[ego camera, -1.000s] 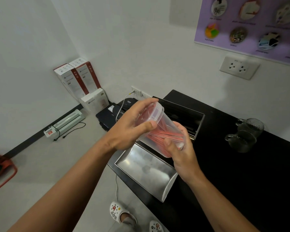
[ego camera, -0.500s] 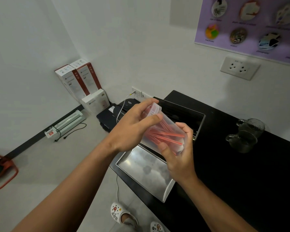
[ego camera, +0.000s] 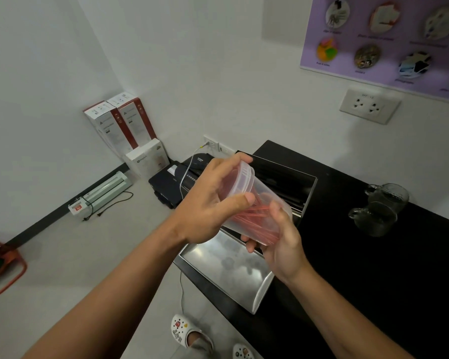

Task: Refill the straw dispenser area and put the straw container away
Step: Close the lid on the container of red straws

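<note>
A clear plastic straw container [ego camera: 263, 203] with several red straws [ego camera: 252, 218] inside is held tilted above a steel tray-like straw dispenser [ego camera: 226, 270] at the black counter's left end. My left hand [ego camera: 210, 203] wraps the container's lid end [ego camera: 244, 177], thumb across the front. My right hand [ego camera: 280, 239] cups the container's base from below. The lid sits on the container. The dispenser's shiny lower tray holds nothing that I can see; its back part is dark inside.
Two clear glass mugs [ego camera: 379, 208] stand on the black counter [ego camera: 373, 281] to the right. On the floor to the left lie a black printer [ego camera: 171, 182], white and red boxes [ego camera: 125, 125], a laminator [ego camera: 101, 193] and an orange stool [ego camera: 0, 265].
The container has tilted a little and its lid end has turned in my left hand. Both hands have stayed over the dispenser.
</note>
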The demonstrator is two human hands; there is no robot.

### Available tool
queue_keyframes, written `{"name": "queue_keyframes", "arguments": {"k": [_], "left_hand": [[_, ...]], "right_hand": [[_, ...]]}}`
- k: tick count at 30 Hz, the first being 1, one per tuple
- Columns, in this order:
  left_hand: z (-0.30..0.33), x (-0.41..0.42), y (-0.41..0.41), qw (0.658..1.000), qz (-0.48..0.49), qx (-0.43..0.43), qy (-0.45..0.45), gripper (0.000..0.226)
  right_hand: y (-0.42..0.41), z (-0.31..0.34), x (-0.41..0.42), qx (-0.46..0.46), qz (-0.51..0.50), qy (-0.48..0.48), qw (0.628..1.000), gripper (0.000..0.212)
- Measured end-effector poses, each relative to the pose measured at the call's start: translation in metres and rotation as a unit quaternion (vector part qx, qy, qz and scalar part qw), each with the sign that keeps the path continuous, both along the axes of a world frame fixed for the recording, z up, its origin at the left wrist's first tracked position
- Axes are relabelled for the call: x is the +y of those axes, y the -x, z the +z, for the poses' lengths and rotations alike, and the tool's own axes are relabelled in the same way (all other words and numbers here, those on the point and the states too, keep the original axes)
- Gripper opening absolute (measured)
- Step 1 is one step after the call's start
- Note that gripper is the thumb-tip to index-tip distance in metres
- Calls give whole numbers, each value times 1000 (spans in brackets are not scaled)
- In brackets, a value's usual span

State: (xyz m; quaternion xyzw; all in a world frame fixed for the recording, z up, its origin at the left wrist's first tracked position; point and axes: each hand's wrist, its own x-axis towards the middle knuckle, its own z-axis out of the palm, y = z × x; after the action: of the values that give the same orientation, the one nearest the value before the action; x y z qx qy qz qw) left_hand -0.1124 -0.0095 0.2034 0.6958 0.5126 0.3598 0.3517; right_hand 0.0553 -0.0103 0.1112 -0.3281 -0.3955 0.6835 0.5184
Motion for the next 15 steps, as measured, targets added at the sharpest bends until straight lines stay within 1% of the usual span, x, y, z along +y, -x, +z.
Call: {"name": "queue_keyframes", "arguments": {"k": [4, 7, 9, 12, 14, 15], "left_hand": [[-3, 0, -2, 1000, -6, 4, -23, 59], [-6, 0, -2, 999, -14, 21, -36, 61], [-7, 0, 0, 998, -17, 28, -45, 63], [-6, 2, 6, 997, -24, 47, -59, 69], [-5, 3, 10, 997, -16, 51, -50, 71], [-4, 3, 10, 999, -7, 35, -33, 71]], "right_hand": [[-2, 5, -1, 12, 35, 39, 999, 74], [-5, 7, -1, 9, 64, 72, 995, 78], [-6, 8, 1, 12, 84, 86, 993, 75], [-4, 12, 0, 16, 76, 70, 995, 71], [-2, 15, 0, 12, 39, 39, 998, 72], [-1, 16, 0, 2, 16, 17, 1000, 72]]}}
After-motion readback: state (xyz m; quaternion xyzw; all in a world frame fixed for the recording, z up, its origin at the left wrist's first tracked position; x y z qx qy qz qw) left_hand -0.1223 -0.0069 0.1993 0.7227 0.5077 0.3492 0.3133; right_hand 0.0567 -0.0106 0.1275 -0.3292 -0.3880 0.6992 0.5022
